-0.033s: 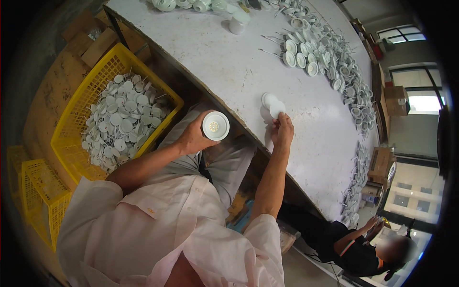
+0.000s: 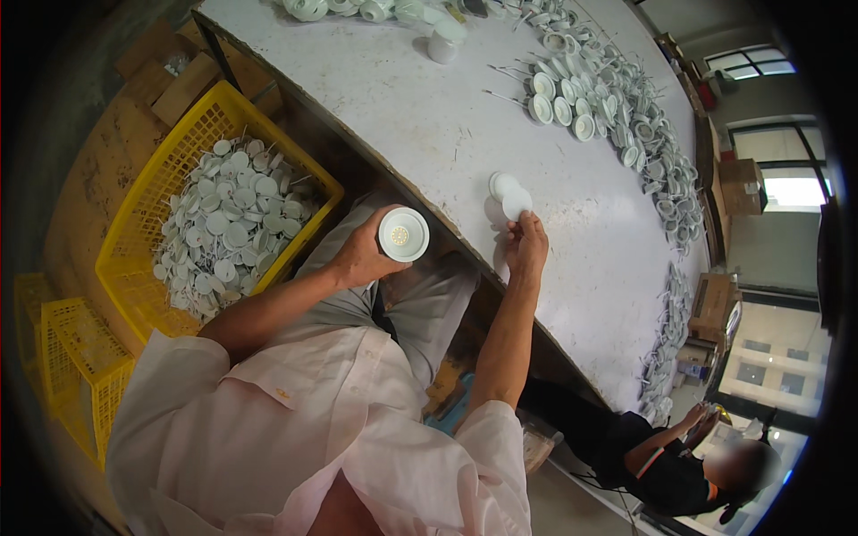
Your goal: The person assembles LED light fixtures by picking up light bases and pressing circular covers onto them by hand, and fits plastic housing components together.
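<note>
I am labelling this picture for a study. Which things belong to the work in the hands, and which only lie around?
In the work:
- left hand holding a round white housing
- right hand touching small white discs on the table

Lying around:
- yellow crate of white parts
- rows of white housings
- cardboard boxes

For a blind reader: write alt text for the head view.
A seated person's left hand holds a round white lamp housing while the right hand picks at small white discs on a white table. A yellow crate of white round parts sits to the left; rows of similar housings line the table's far side.
</note>
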Demonstrator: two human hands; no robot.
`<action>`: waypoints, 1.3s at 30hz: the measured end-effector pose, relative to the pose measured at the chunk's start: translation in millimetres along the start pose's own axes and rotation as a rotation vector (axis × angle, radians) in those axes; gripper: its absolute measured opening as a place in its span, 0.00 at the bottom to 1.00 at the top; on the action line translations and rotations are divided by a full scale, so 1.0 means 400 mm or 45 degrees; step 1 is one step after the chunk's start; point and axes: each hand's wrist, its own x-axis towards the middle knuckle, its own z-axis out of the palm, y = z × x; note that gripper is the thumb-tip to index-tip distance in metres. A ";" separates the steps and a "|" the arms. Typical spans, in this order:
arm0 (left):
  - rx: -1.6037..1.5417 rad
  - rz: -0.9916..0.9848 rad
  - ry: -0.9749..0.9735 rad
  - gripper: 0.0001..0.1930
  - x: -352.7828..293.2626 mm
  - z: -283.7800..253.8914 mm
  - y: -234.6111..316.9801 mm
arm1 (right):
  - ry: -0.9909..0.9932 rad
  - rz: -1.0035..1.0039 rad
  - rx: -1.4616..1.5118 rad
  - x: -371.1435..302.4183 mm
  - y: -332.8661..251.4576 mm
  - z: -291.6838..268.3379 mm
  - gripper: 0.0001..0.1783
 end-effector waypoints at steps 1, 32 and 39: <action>-0.003 -0.024 -0.014 0.39 0.003 0.001 0.001 | 0.019 0.009 0.072 -0.018 0.000 0.011 0.07; -0.177 -0.055 -0.129 0.26 0.025 0.032 -0.017 | -0.211 -0.025 -0.130 -0.290 0.122 0.208 0.12; -0.168 -0.032 -0.096 0.24 0.023 0.030 -0.018 | -0.261 0.014 -0.042 -0.286 0.126 0.214 0.12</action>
